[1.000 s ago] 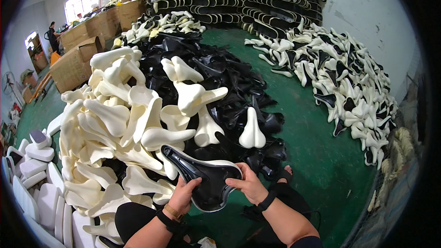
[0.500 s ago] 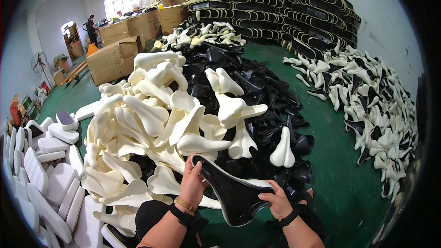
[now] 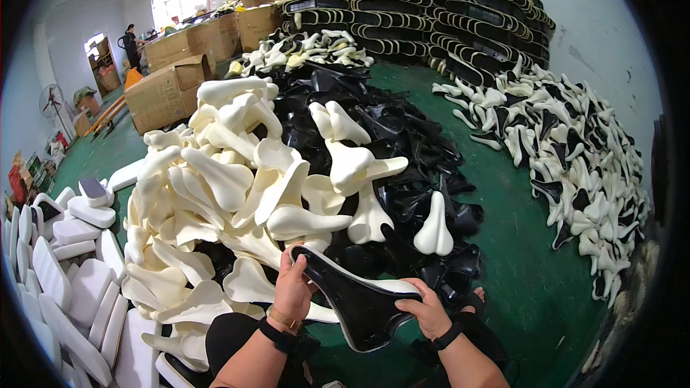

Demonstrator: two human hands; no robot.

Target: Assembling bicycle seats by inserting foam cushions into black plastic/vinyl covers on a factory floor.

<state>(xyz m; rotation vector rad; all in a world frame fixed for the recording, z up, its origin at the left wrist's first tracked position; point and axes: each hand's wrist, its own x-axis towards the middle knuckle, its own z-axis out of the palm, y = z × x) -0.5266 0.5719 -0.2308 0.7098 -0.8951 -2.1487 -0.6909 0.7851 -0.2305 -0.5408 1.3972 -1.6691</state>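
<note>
Between my hands is a bicycle saddle (image 3: 352,294), its glossy black plastic underside toward me and a white foam edge showing around it. My left hand (image 3: 293,293) pinches the narrow nose, thumb on the black side. The wide rear corner is gripped by my right hand (image 3: 429,310), its thumb also on the black face. Just beyond lies a heap of cream foam saddle pads (image 3: 223,179), and behind and beside them a pile of black plastic saddle shells (image 3: 381,115). One white saddle pad (image 3: 434,226) rests on the shells, nose pointing away.
White foam pads (image 3: 90,287) are piled at the left. Along the right wall spreads a long heap of black-and-white saddles (image 3: 568,158). Cardboard boxes (image 3: 169,93) and tall stacks of black, cream-edged pieces (image 3: 424,14) stand at the back. A person (image 3: 131,47) is far left.
The surroundings have shifted slightly left in the picture. Both hands keep the same hold on the saddle, which has hardly moved.
</note>
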